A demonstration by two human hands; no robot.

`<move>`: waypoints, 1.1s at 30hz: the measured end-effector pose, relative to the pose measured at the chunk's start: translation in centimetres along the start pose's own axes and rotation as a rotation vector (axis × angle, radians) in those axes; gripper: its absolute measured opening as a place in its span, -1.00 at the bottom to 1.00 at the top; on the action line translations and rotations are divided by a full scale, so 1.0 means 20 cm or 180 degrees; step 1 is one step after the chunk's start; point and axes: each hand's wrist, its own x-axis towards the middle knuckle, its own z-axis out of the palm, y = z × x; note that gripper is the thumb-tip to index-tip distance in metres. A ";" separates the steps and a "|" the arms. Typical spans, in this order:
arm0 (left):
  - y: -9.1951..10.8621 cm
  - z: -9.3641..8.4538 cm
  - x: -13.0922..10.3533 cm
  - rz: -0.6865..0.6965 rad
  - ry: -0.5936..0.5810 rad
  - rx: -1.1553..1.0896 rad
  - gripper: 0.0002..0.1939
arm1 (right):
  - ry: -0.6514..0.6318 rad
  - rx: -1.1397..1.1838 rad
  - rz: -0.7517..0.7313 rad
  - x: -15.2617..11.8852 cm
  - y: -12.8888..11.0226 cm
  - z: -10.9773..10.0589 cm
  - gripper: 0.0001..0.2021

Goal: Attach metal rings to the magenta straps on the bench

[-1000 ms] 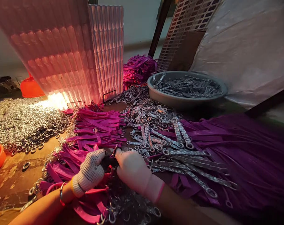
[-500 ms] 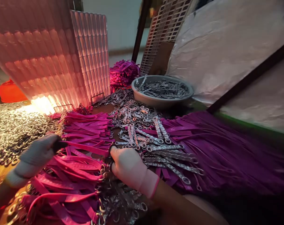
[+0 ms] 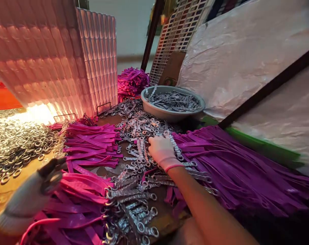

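My left hand (image 3: pixel 33 194), in a pale glove with dark fingertips, is at the lower left beside pink straps (image 3: pixel 93 143). Its fingers are partly stretched and apart, with nothing visible between them. My right hand (image 3: pixel 161 149), in a white glove, reaches over the silver chain pieces (image 3: pixel 141 129) in the middle. Its fingers are curled down among the pieces, and what they hold, if anything, is hidden. More silver pieces (image 3: pixel 134 217) lie in front, next to the pink straps. Purple straps (image 3: pixel 228 160) spread out to the right of my right wrist.
A grey basin (image 3: pixel 160 115) of silver pieces stands behind my right hand. Metal rings (image 3: pixel 24 143) cover the left side. A ribbed translucent panel (image 3: pixel 100 58) rises at the back left. More pink straps (image 3: pixel 132 81) are heaped behind. A dark bar (image 3: pixel 269 85) slants at the right.
My right hand has moved away and right, from the pink straps to the silver pieces. My left hand has moved lower and nearer, and its fingers have opened, releasing a pink strap.
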 end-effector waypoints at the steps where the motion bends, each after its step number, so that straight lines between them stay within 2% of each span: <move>1: -0.03 0.06 0.01 -0.0160 -0.0093 -0.0068 -0.75 | 0.0004 -0.0060 0.0063 0.04 0.02 0.04 -0.68; 3: -0.09 0.17 0.04 -0.0504 -0.0583 -0.0761 -0.65 | -0.0013 -0.0136 0.0137 0.06 0.01 0.11 -0.66; 6: -0.18 0.29 0.06 -0.0953 -0.1019 -0.1257 -0.67 | -0.0014 -0.0166 0.0133 0.04 -0.04 0.16 -0.64; 8: -0.23 0.34 0.05 -0.1195 -0.1167 -0.1298 -0.67 | 0.0042 -0.0197 0.0057 0.02 -0.05 0.17 -0.64; 11: -0.28 0.35 0.03 -0.1294 -0.1444 -0.1190 -0.65 | 0.0071 -0.0295 -0.0031 0.02 -0.05 0.17 -0.64; 14: -0.31 0.33 0.01 -0.1052 -0.1640 -0.0785 -0.70 | -0.0035 -0.0238 -0.0098 0.02 -0.02 0.16 -0.63; 18: -0.33 0.31 -0.02 -0.0471 -0.1683 0.0024 -0.62 | -0.0026 -0.0033 -0.0059 0.03 0.01 0.15 -0.61; 22: -0.32 0.32 -0.05 -0.0178 -0.1637 0.0548 -0.66 | 0.0262 0.0479 0.0408 0.01 0.07 0.10 -0.69; 25: -0.32 0.33 -0.05 0.0156 -0.1549 0.0925 -0.70 | 0.0519 0.1072 0.0737 -0.02 0.10 0.04 -0.61; 27: -0.32 0.33 -0.03 0.0310 -0.1536 0.0956 -0.70 | 0.0610 0.1549 0.0788 -0.04 0.09 0.01 -0.61; 30: -0.34 0.34 -0.02 0.0455 -0.1501 0.0789 -0.69 | 0.0710 0.2543 0.0268 -0.09 0.00 0.00 -0.63; 33: -0.34 0.34 -0.02 0.0508 -0.1519 0.0710 -0.63 | 0.0403 0.3277 -0.0661 -0.18 -0.16 0.01 -0.65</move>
